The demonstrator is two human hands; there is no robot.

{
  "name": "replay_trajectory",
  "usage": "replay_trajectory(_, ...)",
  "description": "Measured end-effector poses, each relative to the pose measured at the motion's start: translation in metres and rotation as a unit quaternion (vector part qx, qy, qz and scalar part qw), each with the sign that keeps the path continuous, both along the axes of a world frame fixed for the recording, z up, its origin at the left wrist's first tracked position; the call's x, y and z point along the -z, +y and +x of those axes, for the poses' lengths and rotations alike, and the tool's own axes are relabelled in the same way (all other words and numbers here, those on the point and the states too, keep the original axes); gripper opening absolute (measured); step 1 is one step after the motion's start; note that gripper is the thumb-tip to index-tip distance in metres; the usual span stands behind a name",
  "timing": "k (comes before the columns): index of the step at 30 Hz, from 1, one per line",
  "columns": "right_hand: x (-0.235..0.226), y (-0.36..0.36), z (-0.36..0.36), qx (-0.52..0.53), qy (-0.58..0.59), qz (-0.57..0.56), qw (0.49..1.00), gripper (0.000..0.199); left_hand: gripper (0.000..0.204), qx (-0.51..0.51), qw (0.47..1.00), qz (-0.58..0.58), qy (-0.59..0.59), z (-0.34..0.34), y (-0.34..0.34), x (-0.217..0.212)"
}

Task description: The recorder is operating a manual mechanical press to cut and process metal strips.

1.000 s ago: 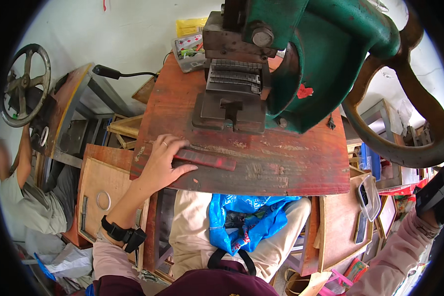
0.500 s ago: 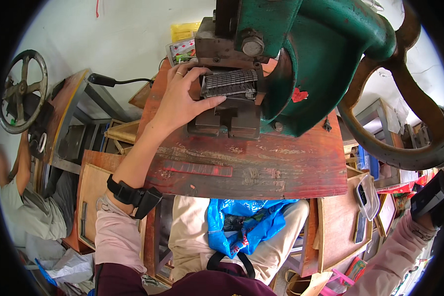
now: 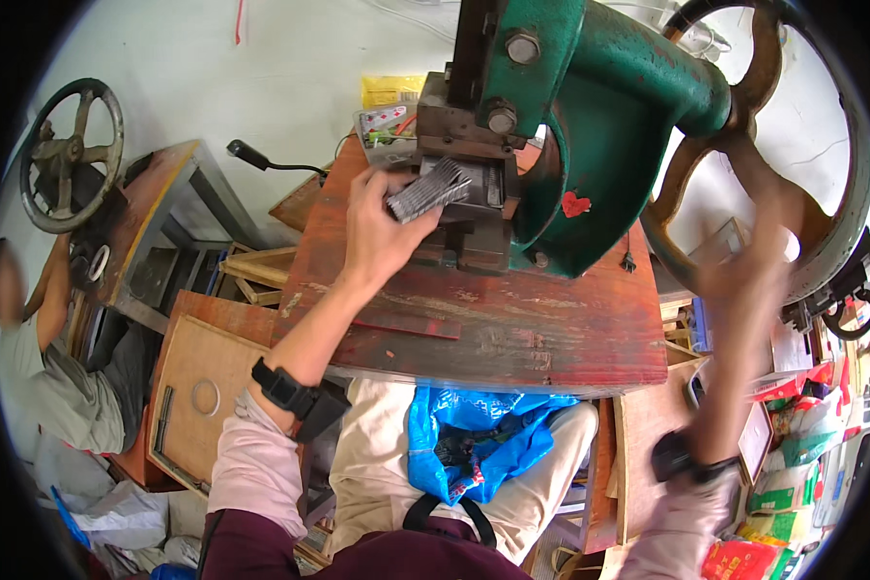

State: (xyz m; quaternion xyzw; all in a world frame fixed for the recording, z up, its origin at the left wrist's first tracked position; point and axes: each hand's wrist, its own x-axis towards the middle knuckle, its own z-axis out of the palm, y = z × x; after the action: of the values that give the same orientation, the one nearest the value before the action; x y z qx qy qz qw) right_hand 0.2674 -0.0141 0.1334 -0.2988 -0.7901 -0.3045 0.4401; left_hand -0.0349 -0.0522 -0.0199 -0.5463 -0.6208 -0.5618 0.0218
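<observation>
My left hand (image 3: 382, 227) grips a grey ribbed metal block (image 3: 428, 189) and holds it tilted at the bed of a green hand press (image 3: 590, 106). The press stands on a worn red wooden table (image 3: 512, 319). My right hand (image 3: 756, 253) is raised and blurred, close to the rim of the press's large flywheel (image 3: 822, 242); I cannot tell if it grips the rim. A thin red strip (image 3: 406, 324) lies flat on the table near my left forearm. Both wrists wear black bands.
A blue plastic bag (image 3: 474, 435) rests on my lap below the table edge. Another person (image 3: 39, 377) sits at the left beside a second machine with a grey handwheel (image 3: 68, 155). Wooden boards (image 3: 203, 387) lie at lower left, coloured boxes (image 3: 802, 464) at right.
My left hand went from the red strip up to the press bed and has lifted the ribbed block off it. My right hand rose from low at the right to the flywheel.
</observation>
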Motion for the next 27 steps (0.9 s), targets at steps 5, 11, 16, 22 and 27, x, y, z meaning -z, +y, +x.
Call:
replay_trajectory(5, 0.152, -0.085, -0.064, -0.337, 0.369, -0.72, 0.481, 0.064, 0.036, 0.066, 0.995, 0.078, -0.004, 0.04, -0.061, 0.004)
replay_trajectory(11, 0.174, -0.139, -0.13, -0.425, 0.591, -0.664, 0.173, 0.026, 0.044, 0.127, 0.973, 0.1, 0.167, 0.057, -0.123, 0.015)
replay_trajectory(16, 0.172, -0.134, -0.112, -0.423, 0.607, -0.649, 0.178, 0.028, 0.047, 0.151, 0.966, 0.085, 0.192, 0.068, -0.127, 0.013)
replay_trajectory(22, 0.162, -0.126, -0.098, -0.39, 0.657, -0.609, 0.213, 0.034, 0.046, 0.153, 0.962, 0.091, 0.205, 0.08, -0.136, 0.012)
replay_trajectory(27, 0.167, -0.124, -0.092, -0.426, 0.674, -0.582, 0.159, 0.036, 0.047, 0.156, 0.96, 0.087, 0.215, 0.086, -0.136, 0.013)
